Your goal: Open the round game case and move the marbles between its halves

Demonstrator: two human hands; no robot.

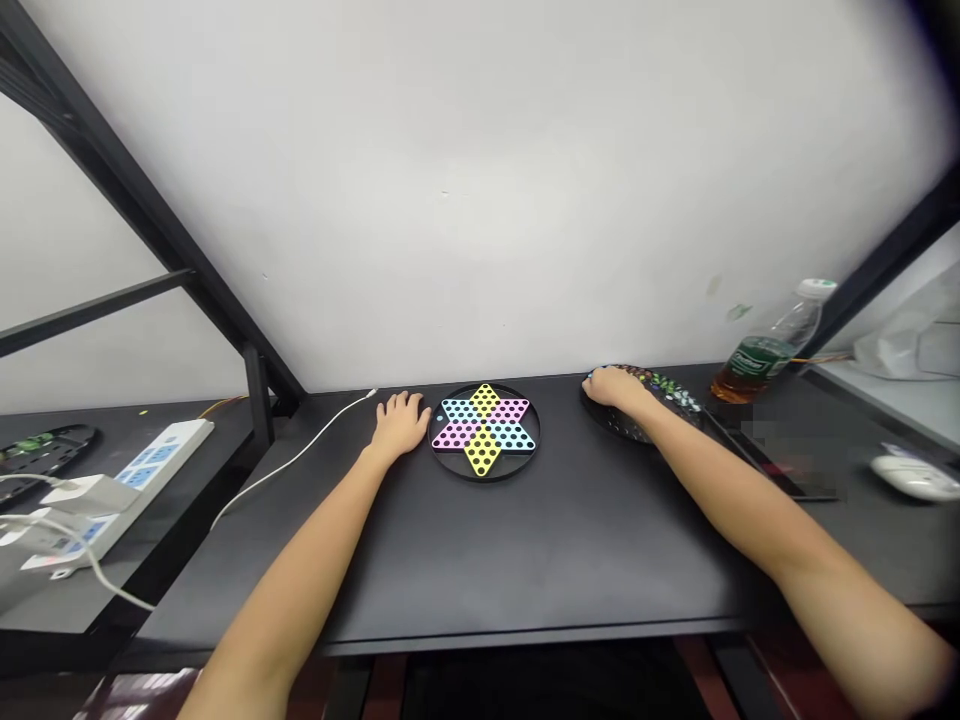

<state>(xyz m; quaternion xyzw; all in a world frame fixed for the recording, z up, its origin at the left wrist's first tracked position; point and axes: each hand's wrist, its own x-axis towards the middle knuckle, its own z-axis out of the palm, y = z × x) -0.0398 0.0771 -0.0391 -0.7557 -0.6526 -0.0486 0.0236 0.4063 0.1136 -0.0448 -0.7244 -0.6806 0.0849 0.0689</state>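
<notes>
A round black Chinese checkers board (484,431) with a star in yellow, pink and light blue lies at the back of the black desk (525,540). Its holes look empty. My left hand (400,423) rests flat on the desk, fingers spread, touching the board's left rim. My right hand (613,386) reaches into a round black tray (660,400) of small coloured marbles to the right of the board. Its fingers curl down into the marbles, and I cannot make out what they hold.
A plastic bottle (769,345) of brown drink stands at the back right. A white cable (292,458) runs over the desk's left part. A white power strip (120,490) lies on the lower table at left. A white mouse (915,476) sits at far right.
</notes>
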